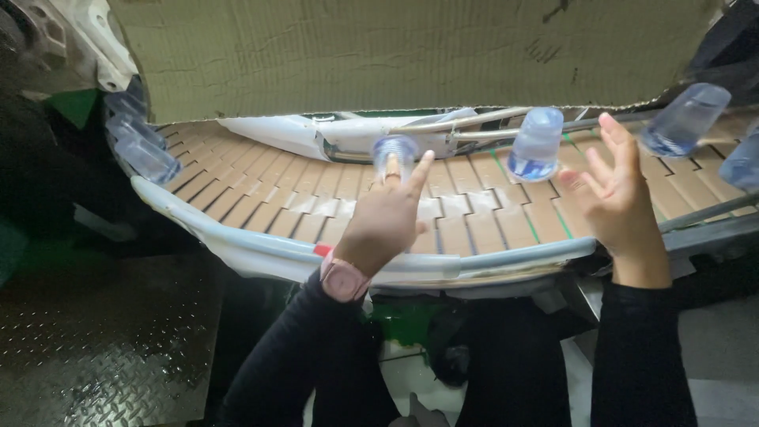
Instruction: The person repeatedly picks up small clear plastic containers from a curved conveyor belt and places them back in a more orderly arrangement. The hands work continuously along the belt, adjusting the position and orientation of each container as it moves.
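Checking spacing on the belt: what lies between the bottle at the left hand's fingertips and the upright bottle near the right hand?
In the head view, only bare slatted conveyor lies between the left-hand bottle and the upright bottle.

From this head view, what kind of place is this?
Likely a bottling line in a factory: clear plastic bottles ride a curved slat conveyor, with steel tread-plate flooring underneath.

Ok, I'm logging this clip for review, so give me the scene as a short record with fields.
Setting: curved slatted conveyor belt under a sheet of cardboard
Left hand: fingers on a clear plastic bottle
Right hand: open, fingers spread, holding nothing
Nearest to right hand: a second bottle standing on the belt
Wrist: pink watch on the left
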